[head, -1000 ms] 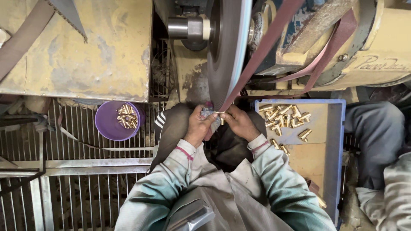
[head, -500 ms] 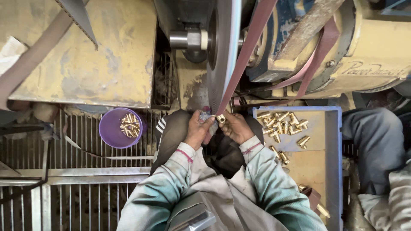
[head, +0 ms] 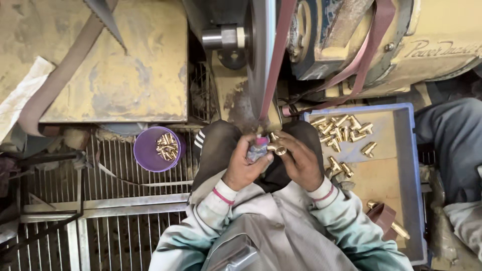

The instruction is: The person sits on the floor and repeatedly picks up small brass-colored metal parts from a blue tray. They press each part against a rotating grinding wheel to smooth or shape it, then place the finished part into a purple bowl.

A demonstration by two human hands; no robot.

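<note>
From above, two hands meet just under the grinding belt (head: pixel 273 65). The left hand (head: pixel 246 163) is closed around a small bluish wrapped piece (head: pixel 258 149). The right hand (head: pixel 301 160) pinches one brass fitting (head: pixel 276 145), a shiny gold T-shaped part with round open ends, held between the fingertips just beside the left hand's wrapped piece and close below the belt. One blue tray (head: pixel 409 165) sits to the right, with roughly fifteen more brass fittings (head: pixel 344 131) scattered in it. One purple bowl (head: pixel 150 155) stands on the metal grating (head: pixel 100 200) to the left, holding a small heap too tangled to count.
</note>
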